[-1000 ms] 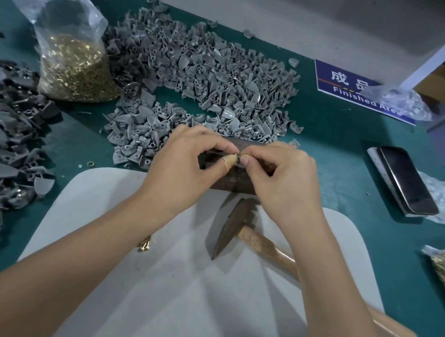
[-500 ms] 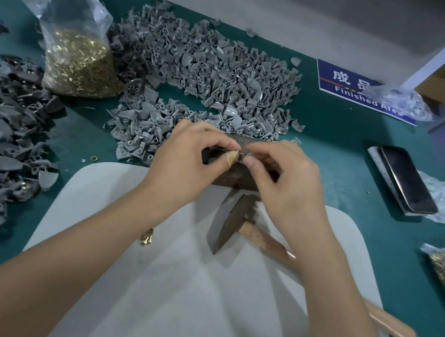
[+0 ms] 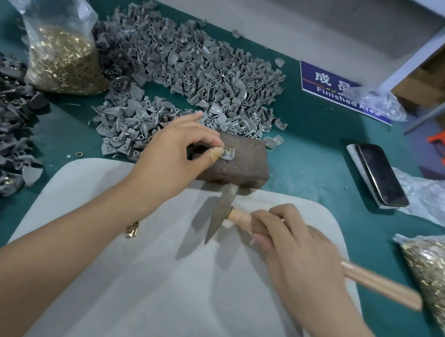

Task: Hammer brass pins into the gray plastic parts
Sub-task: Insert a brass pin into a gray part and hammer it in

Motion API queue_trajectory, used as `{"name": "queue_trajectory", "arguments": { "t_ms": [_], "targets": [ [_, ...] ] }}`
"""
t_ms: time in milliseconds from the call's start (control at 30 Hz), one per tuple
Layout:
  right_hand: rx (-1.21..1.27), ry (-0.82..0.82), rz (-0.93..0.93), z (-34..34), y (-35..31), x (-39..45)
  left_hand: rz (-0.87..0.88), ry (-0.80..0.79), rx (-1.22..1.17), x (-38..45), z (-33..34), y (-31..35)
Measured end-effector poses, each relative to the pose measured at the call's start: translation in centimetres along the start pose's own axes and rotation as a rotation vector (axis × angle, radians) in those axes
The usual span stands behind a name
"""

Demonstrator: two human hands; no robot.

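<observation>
Right hand [image 3: 292,236] left part, now grips hammer [image 3: 222,211]; left hand [image 3: 177,155] pinches gray part [image 3: 228,154].

Rusty rough metal block [image 3: 241,161]; wooden hammer handle [image 3: 380,284]; matt grey plastic part [image 3: 229,155].

Left hand [image 3: 178,148] reaching forward, thumb and forefinger pinched, bandage on the thumb. Right hand [image 3: 288,239] lower, fingers [image 3: 271,219] curled in a grip, forearm angled in from lower right.
</observation>
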State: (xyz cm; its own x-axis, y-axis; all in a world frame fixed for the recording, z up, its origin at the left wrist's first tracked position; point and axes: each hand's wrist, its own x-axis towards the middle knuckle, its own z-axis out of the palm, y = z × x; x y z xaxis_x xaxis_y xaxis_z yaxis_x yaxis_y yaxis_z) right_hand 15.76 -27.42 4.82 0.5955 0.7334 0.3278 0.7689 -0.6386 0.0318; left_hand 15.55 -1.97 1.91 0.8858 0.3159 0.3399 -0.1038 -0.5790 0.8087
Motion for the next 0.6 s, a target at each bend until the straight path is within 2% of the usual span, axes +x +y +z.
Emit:
{"name": "queue_trajectory", "arguments": {
  "t_ms": [67,200,267,367,467,600],
  "targets": [
    [0.026,0.069,0.063,-1.3,0.7,0.8,-0.024,-0.022,-0.062,-0.1,0.1,-0.1],
    [0.383,0.137,0.265,-2.6,2.5,3.4,-0.006,-0.018,-0.074,-0.1,0.2,0.1],
    [0.492,0.114,0.357,-2.4,3.1,5.3,-0.001,-0.024,-0.073,-0.1,0.2,0.1],
    [0.419,0.066,0.361,-1.9,2.8,7.7,-0.011,-0.036,-0.092,-0.2,0.0,-0.2],
    [0.308,0.098,0.350,-1.0,2.1,8.4,-0.018,-0.040,-0.132,-0.2,0.2,-0.4],
    [0.312,0.095,0.389,-0.2,1.9,7.8,-0.049,-0.046,-0.154,0.1,0.2,-0.3]
  ]
}}
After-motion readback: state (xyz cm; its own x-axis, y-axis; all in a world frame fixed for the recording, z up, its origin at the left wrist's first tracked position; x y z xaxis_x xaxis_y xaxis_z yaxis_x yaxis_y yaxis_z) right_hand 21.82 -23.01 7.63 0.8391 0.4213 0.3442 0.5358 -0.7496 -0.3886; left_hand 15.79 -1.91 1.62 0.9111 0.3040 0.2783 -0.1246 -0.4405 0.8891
